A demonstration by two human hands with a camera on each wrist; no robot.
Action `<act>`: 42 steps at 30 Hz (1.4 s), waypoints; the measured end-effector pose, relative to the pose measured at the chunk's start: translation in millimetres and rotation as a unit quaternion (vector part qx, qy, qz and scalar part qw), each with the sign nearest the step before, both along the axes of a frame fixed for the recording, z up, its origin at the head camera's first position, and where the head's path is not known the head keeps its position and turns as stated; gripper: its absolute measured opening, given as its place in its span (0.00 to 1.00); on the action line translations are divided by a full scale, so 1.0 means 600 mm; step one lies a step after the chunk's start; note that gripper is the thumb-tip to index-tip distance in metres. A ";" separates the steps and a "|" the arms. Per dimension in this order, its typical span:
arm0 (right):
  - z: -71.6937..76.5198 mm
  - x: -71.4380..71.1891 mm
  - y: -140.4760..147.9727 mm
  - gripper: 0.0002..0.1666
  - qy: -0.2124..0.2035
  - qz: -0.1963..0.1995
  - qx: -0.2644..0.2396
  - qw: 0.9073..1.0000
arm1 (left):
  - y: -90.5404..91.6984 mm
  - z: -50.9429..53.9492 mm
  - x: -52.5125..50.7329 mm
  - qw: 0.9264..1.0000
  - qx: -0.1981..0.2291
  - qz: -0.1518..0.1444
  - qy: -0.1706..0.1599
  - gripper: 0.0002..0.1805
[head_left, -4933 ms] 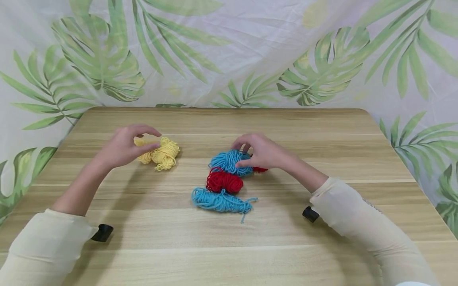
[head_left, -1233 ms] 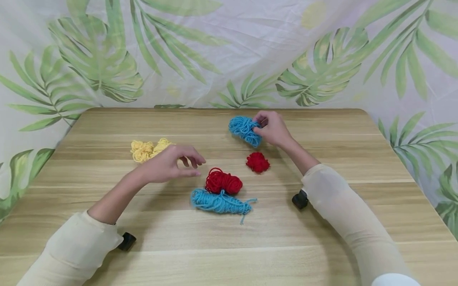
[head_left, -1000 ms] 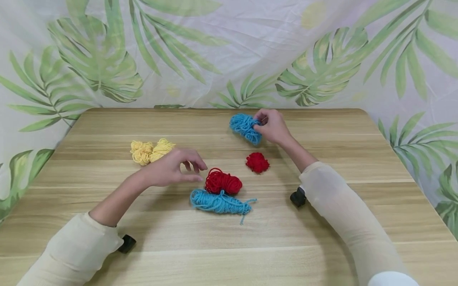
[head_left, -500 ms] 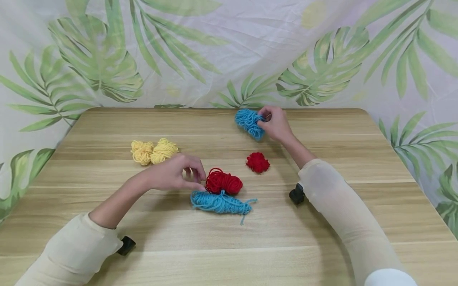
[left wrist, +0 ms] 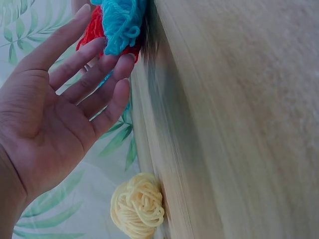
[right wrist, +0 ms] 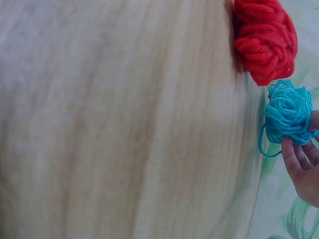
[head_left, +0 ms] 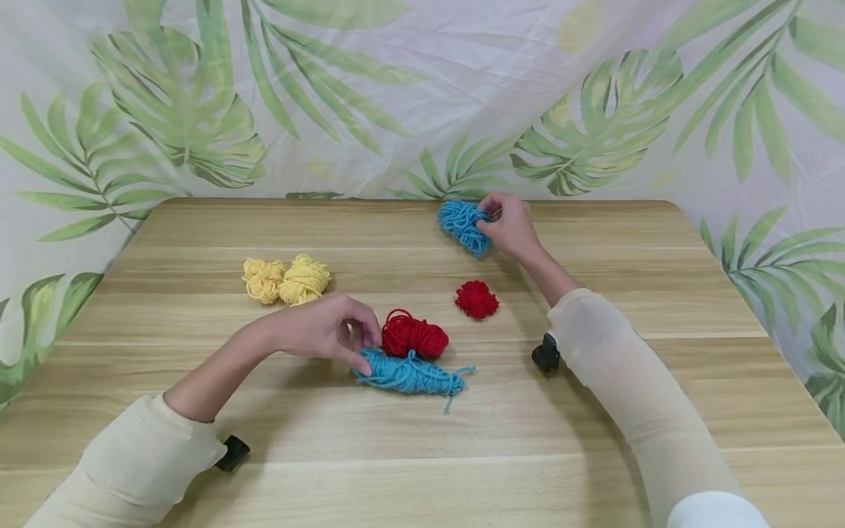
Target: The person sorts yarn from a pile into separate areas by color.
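Observation:
At the far side of the table, my right hand [head_left: 508,224] pinches the end of a blue yarn skein [head_left: 462,224]; the right wrist view shows fingertips and thumb against this skein [right wrist: 289,112]. My left hand [head_left: 323,326] is at the left end of a second, longer blue skein [head_left: 416,375], thumb and fingers spread around that end. Its fingers are only loosely bent in the left wrist view, where the skein [left wrist: 122,27] lies past the fingertips. A red skein [head_left: 416,337] lies against the back of the near blue one.
A round red yarn bundle [head_left: 477,299] sits between the far blue skein and the near pair. Two yellow yarn bundles [head_left: 304,277] lie side by side beyond my left hand. The wooden table [head_left: 422,469] ends at a leaf-print cloth [head_left: 422,95].
My right hand took the blue skein from behind the red one to the table's far side, uncovering the red bundle. My left hand went from the yellow yarn to the near blue skein.

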State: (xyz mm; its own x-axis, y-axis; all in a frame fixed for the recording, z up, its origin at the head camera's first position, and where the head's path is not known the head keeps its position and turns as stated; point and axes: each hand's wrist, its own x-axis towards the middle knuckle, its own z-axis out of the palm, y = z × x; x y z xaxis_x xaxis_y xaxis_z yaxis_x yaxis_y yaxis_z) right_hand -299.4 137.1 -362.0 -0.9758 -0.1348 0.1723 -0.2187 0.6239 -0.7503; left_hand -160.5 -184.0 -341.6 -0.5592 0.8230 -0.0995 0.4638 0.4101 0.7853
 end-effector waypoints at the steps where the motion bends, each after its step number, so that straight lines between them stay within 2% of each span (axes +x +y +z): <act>1: 0.000 0.000 0.000 0.08 -0.001 0.000 0.000 1.000 | 0.001 0.000 0.000 1.000 -0.003 -0.003 0.003 0.15; 8: 0.003 0.000 -0.002 0.07 -0.006 -0.002 0.002 1.000 | 0.011 -0.004 -0.001 0.999 -0.033 -0.011 0.003 0.17; 14: 0.003 -0.002 -0.006 0.07 -0.007 0.005 0.001 1.000 | 0.018 -0.006 -0.002 0.998 -0.050 -0.024 -0.002 0.12; 23: 0.002 -0.005 -0.007 0.06 0.001 0.008 0.000 1.000 | 0.021 -0.004 -0.003 0.998 -0.044 -0.034 0.000 0.07; 35: 0.005 -0.004 -0.010 0.06 0.002 0.009 0.005 1.000 | 0.023 0.011 -0.005 0.999 -0.022 -0.026 -0.028 0.08; 42: 0.004 -0.006 -0.010 0.07 0.000 0.012 0.009 1.000 | 0.022 0.018 -0.005 0.999 -0.017 -0.029 -0.031 0.08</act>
State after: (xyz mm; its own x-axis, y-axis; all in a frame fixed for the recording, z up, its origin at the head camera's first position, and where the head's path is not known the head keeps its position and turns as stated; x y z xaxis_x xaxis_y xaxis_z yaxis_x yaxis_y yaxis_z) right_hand -303.0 131.2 -359.7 -0.9723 -0.1611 0.1695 -0.2335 0.6312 -0.7396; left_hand -163.4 -170.5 -330.7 -0.5029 0.8494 -0.1601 0.4384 0.4103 0.7996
